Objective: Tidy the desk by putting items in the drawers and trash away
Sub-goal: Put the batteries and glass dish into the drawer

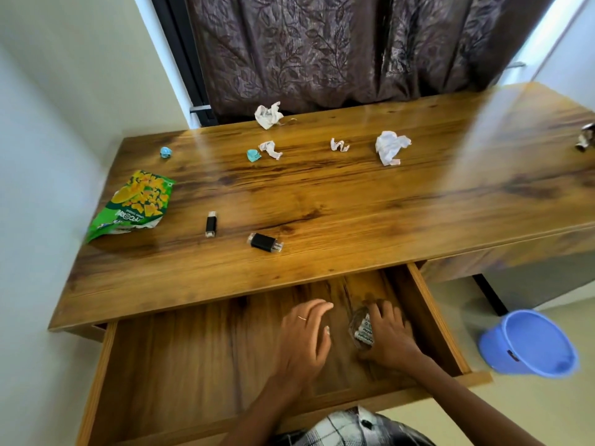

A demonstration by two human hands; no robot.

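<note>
In the open drawer [199, 349], toward its right side, the right hand [388, 333] rests with curled fingers on a clear-wrapped battery pack [362, 331]; the left hand [306, 339] hovers beside it, fingers relaxed and holding nothing. The pack appears small, rigid and fairly dense, with slippery film; grip it across its short sides. On the tabletop [354, 201] lie two black USB drives [211, 224] [265, 242], hard and light, best pinched by their bodies. The crumpled papers [391, 147] and the green snack bag [135, 204] are soft and light; gather them whole. A blue bin [531, 342] stands on the floor at right. An object at the right frame edge is cut off and unidentifiable; the pack's print is only partly legible.
</note>
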